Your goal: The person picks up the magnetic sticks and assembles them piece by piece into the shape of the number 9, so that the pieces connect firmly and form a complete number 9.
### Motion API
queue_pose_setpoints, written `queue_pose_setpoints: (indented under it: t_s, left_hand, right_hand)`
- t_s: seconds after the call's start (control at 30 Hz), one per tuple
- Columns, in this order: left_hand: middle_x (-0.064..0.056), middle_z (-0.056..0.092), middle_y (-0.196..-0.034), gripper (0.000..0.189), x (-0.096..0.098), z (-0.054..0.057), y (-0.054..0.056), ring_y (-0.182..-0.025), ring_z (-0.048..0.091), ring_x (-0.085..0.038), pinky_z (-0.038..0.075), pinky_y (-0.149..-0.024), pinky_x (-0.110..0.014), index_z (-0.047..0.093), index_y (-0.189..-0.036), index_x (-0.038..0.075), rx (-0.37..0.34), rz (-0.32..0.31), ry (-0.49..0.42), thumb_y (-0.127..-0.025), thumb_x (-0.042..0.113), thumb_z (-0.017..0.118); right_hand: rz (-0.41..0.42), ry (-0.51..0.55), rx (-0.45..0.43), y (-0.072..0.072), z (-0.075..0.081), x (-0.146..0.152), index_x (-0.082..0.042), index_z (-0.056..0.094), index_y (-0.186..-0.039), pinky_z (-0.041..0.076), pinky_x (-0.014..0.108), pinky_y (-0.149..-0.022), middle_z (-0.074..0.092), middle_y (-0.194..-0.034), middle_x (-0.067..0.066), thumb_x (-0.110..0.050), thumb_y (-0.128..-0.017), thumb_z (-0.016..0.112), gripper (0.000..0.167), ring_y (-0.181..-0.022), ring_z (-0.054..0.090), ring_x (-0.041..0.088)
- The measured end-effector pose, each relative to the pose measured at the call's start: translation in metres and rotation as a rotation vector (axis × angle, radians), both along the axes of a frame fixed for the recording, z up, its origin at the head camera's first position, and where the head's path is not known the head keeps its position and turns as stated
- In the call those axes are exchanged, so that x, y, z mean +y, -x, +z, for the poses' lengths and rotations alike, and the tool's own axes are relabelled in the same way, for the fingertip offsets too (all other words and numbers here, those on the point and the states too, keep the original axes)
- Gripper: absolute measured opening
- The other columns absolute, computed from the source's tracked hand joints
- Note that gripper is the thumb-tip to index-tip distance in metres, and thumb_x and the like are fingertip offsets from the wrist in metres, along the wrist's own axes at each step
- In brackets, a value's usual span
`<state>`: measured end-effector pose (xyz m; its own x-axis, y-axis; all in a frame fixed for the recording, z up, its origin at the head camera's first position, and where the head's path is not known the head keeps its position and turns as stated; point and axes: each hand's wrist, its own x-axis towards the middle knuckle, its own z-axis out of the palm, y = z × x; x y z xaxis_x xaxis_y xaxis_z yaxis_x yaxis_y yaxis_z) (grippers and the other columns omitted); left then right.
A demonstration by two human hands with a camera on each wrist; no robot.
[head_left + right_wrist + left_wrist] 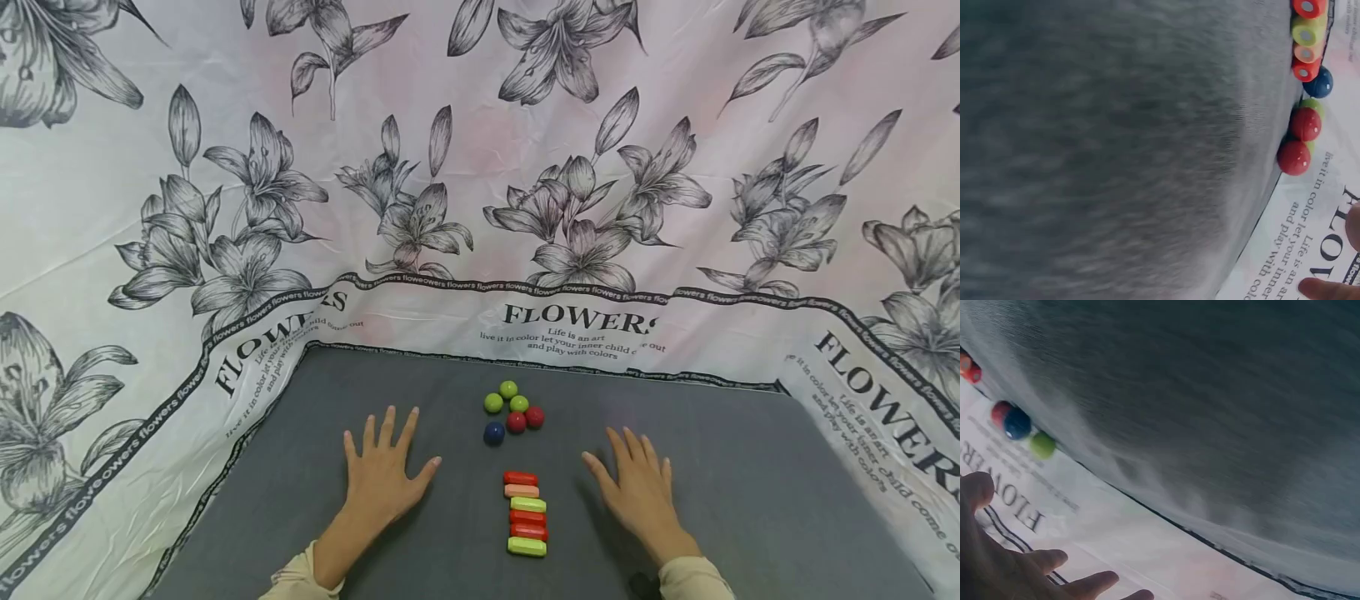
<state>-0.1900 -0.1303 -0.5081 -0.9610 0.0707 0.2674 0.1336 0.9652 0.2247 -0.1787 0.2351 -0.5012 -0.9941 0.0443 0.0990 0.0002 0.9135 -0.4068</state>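
Note:
My left hand (pixel 382 475) is spread over the grey surface with its fingers apart, holding nothing. To the right, my right hand (pixel 637 487) also has its fingers extended and holds nothing. Between them runs a column of short faceted sticks: red (pixel 521 477), salmon (pixel 521 492) and yellow-green (pixel 527 547) ones. Farther back is a cluster of small shiny balls, with green ones (pixel 508 389), two red ones (pixel 535 417) and a dark blue one (pixel 494 433). In the right wrist view the sticks' round ends (pixel 1305 35) show paler centres.
A grey cloth (pixel 442 392) covers the work surface. White sheeting (pixel 420 317) with printed lilies and lettering rises behind it and along both sides. A small dark object (pixel 643 586) is by the right sleeve (pixel 693 579).

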Motion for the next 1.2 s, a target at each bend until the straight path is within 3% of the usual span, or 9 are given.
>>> queue_pose_setpoints:
  t_s: [0.17,0.3,0.47,0.6,0.67,0.77,1.1,1.2]
  left_hand:
    - [-0.015,0.044,-0.157,0.077,0.022,0.003,0.000,-0.146,0.037,-0.045,0.020,-0.114,-0.074,0.043,-0.153,0.024,0.009,-0.059,0.036,-0.090,0.065,0.059]
    - [-0.013,0.057,-0.145,0.064,0.043,0.005,0.000,-0.141,0.045,-0.040,0.024,-0.113,-0.071,0.056,-0.143,0.019,0.046,-0.134,0.066,-0.090,0.055,0.065]
    - [-0.007,0.072,-0.115,0.036,0.062,0.004,-0.003,-0.120,0.060,-0.031,0.037,-0.108,-0.065,0.071,-0.118,0.014,0.079,-0.246,0.052,-0.092,0.039,0.070]
    - [-0.001,0.073,-0.101,0.023,0.072,0.003,-0.005,-0.102,0.064,-0.023,0.051,-0.091,-0.047,0.075,-0.106,0.016,0.088,-0.290,0.058,-0.091,0.033,0.071]
    - [0.000,0.073,-0.098,0.020,0.076,0.002,-0.005,-0.096,0.064,-0.021,0.052,-0.081,-0.041,0.075,-0.104,0.017,0.100,-0.301,0.068,-0.091,0.032,0.072]
    - [0.001,0.071,-0.098,0.019,0.083,0.001,-0.003,-0.093,0.063,-0.019,0.050,-0.076,-0.037,0.075,-0.104,0.018,0.106,-0.309,0.083,-0.090,0.032,0.072]
    - [0.003,0.070,-0.100,0.020,0.102,0.000,0.003,-0.092,0.062,-0.016,0.049,-0.075,-0.032,0.073,-0.109,0.019,0.076,-0.379,0.095,-0.090,0.025,0.073]
    - [0.004,0.069,-0.099,0.018,0.106,-0.003,0.005,-0.093,0.062,-0.015,0.049,-0.073,-0.031,0.074,-0.108,0.020,0.099,-0.415,0.108,-0.090,0.023,0.072]
  right_hand:
    - [0.099,0.050,0.228,0.014,0.003,-0.010,-0.004,0.050,-0.145,0.027,0.070,-0.112,0.047,-0.150,0.026,-0.037,-0.097,0.066,0.061,-0.142,0.037,0.050]
    - [0.178,0.083,0.293,0.030,0.011,-0.019,-0.002,0.056,-0.139,0.036,0.061,-0.111,0.054,-0.145,0.022,-0.025,-0.093,0.071,0.054,-0.137,0.046,0.044]
    - [0.252,0.089,0.275,0.047,0.017,-0.029,-0.002,0.066,-0.127,0.044,0.056,-0.106,0.066,-0.130,0.018,-0.020,-0.092,0.072,0.039,-0.126,0.057,0.039]
    - [0.302,0.056,0.243,0.059,0.016,-0.036,-0.003,0.071,-0.118,0.048,0.054,-0.100,0.072,-0.119,0.015,-0.018,-0.091,0.073,0.031,-0.117,0.062,0.036]
    - [0.316,0.048,0.222,0.064,0.015,-0.038,-0.003,0.072,-0.117,0.049,0.053,-0.099,0.073,-0.117,0.014,-0.018,-0.091,0.073,0.029,-0.115,0.063,0.035]
    - [0.327,0.051,0.205,0.069,0.015,-0.041,-0.004,0.073,-0.116,0.050,0.052,-0.098,0.073,-0.116,0.013,-0.017,-0.091,0.073,0.028,-0.114,0.063,0.034]
    - [0.353,0.012,0.179,0.082,0.013,-0.053,-0.005,0.072,-0.116,0.050,0.052,-0.097,0.073,-0.115,0.013,-0.014,-0.088,0.076,0.030,-0.114,0.062,0.034]
    - [0.358,-0.001,0.167,0.088,0.010,-0.057,-0.006,0.072,-0.116,0.050,0.052,-0.098,0.073,-0.117,0.012,-0.015,-0.087,0.076,0.031,-0.116,0.062,0.034]
